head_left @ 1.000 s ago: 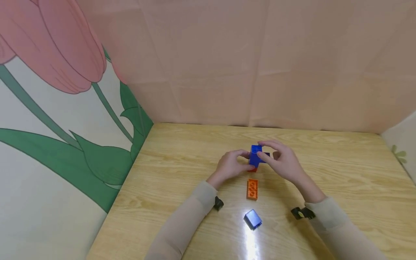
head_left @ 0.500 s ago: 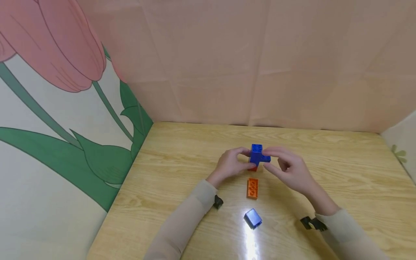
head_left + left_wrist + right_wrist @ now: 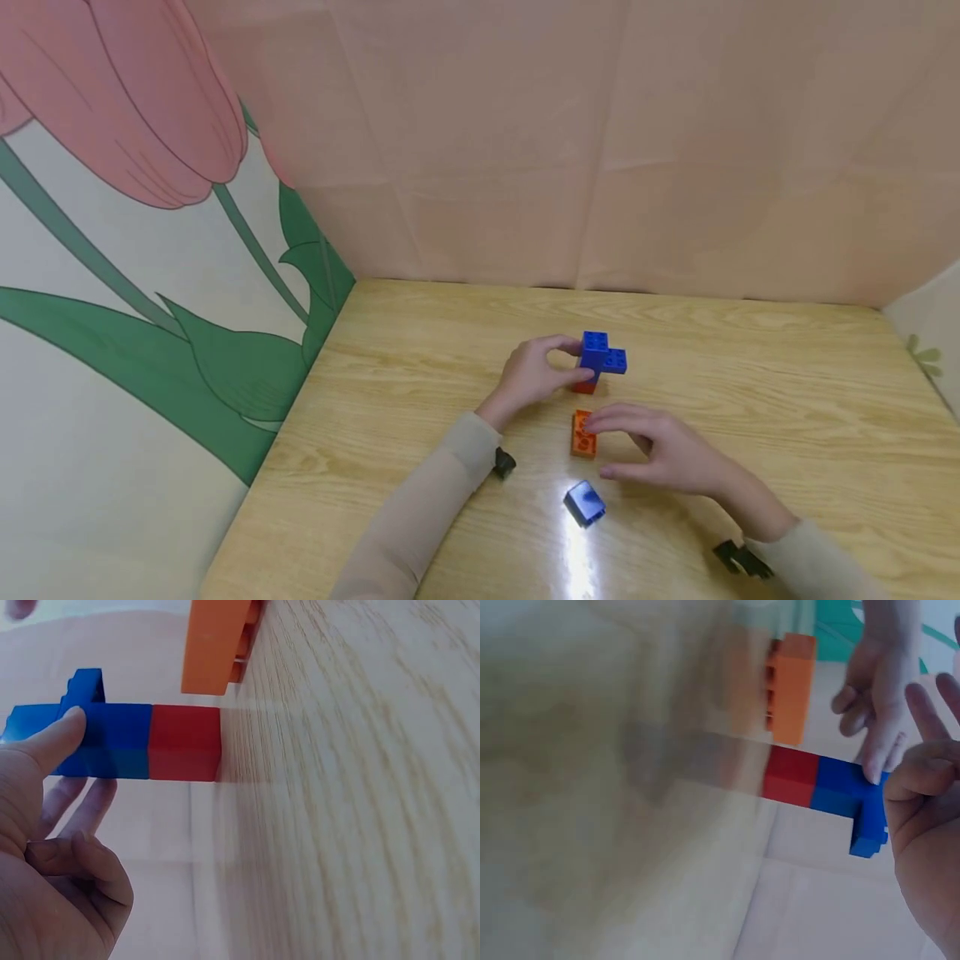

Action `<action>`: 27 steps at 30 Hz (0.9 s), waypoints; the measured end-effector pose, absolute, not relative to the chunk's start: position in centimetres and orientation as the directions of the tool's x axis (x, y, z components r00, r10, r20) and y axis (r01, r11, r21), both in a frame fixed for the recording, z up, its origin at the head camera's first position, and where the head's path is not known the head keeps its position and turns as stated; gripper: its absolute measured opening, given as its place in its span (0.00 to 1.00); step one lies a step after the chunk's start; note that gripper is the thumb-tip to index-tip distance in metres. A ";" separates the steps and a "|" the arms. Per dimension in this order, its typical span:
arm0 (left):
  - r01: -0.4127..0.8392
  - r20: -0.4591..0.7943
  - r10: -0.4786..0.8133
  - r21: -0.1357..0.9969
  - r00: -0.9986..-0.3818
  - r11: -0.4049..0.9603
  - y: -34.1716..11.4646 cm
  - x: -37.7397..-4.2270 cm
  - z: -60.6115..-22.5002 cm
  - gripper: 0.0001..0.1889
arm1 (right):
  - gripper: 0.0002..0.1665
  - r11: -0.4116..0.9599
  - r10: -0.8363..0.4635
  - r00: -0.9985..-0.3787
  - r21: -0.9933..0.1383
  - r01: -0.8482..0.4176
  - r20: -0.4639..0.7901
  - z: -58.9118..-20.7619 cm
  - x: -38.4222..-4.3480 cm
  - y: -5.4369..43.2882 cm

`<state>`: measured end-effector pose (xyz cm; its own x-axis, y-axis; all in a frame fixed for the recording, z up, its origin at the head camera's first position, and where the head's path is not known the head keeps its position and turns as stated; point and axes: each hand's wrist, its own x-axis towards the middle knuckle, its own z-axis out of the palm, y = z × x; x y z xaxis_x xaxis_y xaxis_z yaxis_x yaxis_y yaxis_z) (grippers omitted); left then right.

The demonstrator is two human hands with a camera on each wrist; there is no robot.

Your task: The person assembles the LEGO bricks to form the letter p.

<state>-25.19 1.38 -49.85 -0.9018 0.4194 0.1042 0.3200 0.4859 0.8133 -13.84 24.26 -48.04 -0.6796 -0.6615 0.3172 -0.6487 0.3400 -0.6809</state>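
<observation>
My left hand (image 3: 528, 371) pinches a small tower of toy building bricks between thumb and fingers. A red brick (image 3: 186, 742) forms its foot on the table, with blue bricks (image 3: 127, 739) stacked above. One blue brick (image 3: 615, 361) juts out to the right near the top. My right hand (image 3: 671, 450), holding nothing, hovers with thumb and fingers spread beside an orange brick (image 3: 583, 443); its fingertips overlap the brick in the head view. That orange brick lies studs down, hollow side up, in front of the tower.
Closer to me, a loose blue brick (image 3: 585, 503) lies on the wooden table (image 3: 420, 350). A pink cloth (image 3: 480, 167) hangs behind the table's far edge. To the left stands a panel with a printed tulip (image 3: 150, 100).
My right hand has let go of the tower's blue bricks and come back toward me, to the orange brick. The left hand keeps its grip on the tower.
</observation>
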 end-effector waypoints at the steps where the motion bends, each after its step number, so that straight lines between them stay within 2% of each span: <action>1: 0.320 0.105 0.419 0.814 -0.902 0.485 1.4 -25.2 -49.8 0.27 | 0.32 0.342 -0.677 -0.673 -0.681 -0.647 0.299 -48.3 -13.6 24.3; 10: 0.302 0.094 0.405 0.820 -0.909 0.486 1.5 -25.2 -49.9 0.27 | 0.40 0.363 -0.779 -0.577 -0.574 -0.734 0.245 -49.5 -12.5 23.8; 15: 0.289 0.085 0.400 0.827 -0.912 0.483 1.5 -25.3 -50.0 0.26 | 0.41 0.398 -0.801 -0.573 -0.559 -0.727 0.175 -49.9 -12.2 23.4; 27: 0.283 0.082 0.399 0.833 -0.913 0.476 1.4 -25.3 -50.2 0.26 | 0.27 0.439 -0.794 -0.597 -0.573 -0.692 0.112 -50.3 -11.9 23.0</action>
<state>-25.30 1.42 -50.17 -0.9133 0.3990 0.0818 0.2826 0.4763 0.8326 -11.93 22.99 -50.33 -0.5968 -0.7945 0.1122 -0.6921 0.4391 -0.5729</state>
